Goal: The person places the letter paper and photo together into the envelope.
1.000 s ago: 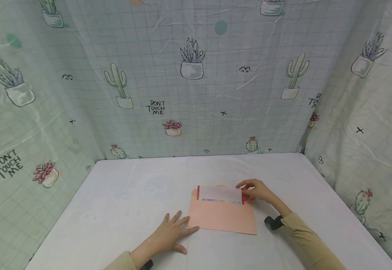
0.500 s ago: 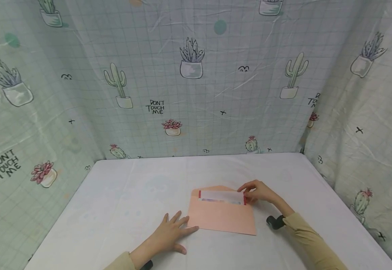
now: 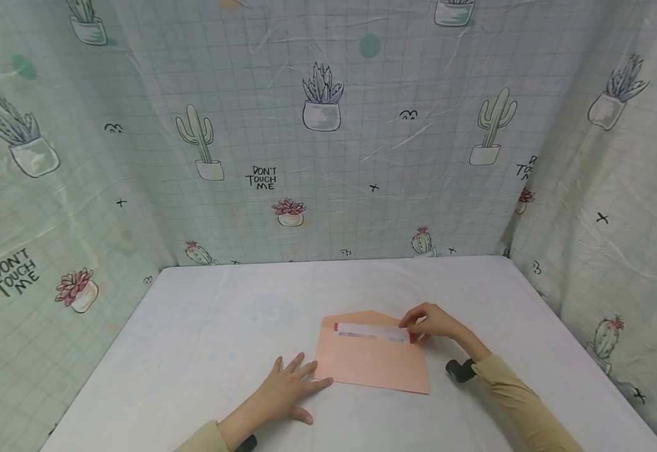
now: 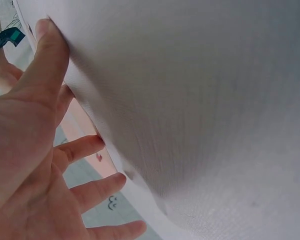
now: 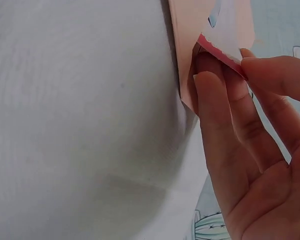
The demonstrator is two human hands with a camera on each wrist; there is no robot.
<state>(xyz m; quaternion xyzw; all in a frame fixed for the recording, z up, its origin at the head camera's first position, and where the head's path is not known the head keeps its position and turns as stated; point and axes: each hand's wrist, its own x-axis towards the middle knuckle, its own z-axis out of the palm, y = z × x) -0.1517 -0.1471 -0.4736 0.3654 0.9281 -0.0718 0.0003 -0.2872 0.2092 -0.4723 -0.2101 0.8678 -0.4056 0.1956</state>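
Note:
A peach-coloured envelope lies on the table with its pointed flap folded back at the far side. A white paper slip with red ends and a printed strip sits partly inside its mouth; the lower part is hidden. My right hand pinches the slip's right end. In the right wrist view, the thumb and fingers hold the red edge beside the envelope's side. My left hand lies spread on the table, fingertips touching the envelope's lower left corner. Its straight, parted fingers show in the left wrist view.
A white cloth covers the table. Behind and on both sides hangs a curtain printed with cacti. A black wrist device sits below the right wrist.
The slip has gone deeper into the envelope, so less of it shows. My right hand has moved slightly toward me with it. My left hand has stayed in place.

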